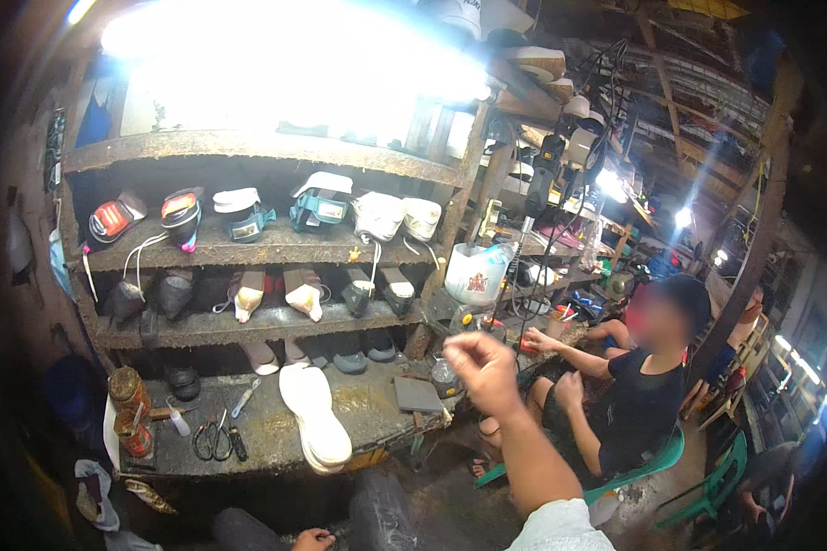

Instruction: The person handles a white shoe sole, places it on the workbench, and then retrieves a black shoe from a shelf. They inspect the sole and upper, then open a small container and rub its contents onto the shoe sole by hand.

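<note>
At five o'clock, the right hand (485, 372) is raised, fingers curled, though I cannot tell whether its grip holds anything; towards half past six, the grip of the left hand (313, 541) is too cropped to judge. Beyond, at seven o'clock, white soles (316, 418) lie untouched on the surface (374, 402). It seems a pause between steps; taking the soles would call for reaching there, fingers opened.

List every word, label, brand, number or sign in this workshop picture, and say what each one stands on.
I copy out no wording; print shows or may show here:
White container, right of the shelves: red print, not copied.
White item, top edge: dark lettering, not copied.
Larger teal shoe: white label, too small to read.
Reddish can, lower left: any print too blurred.
</note>
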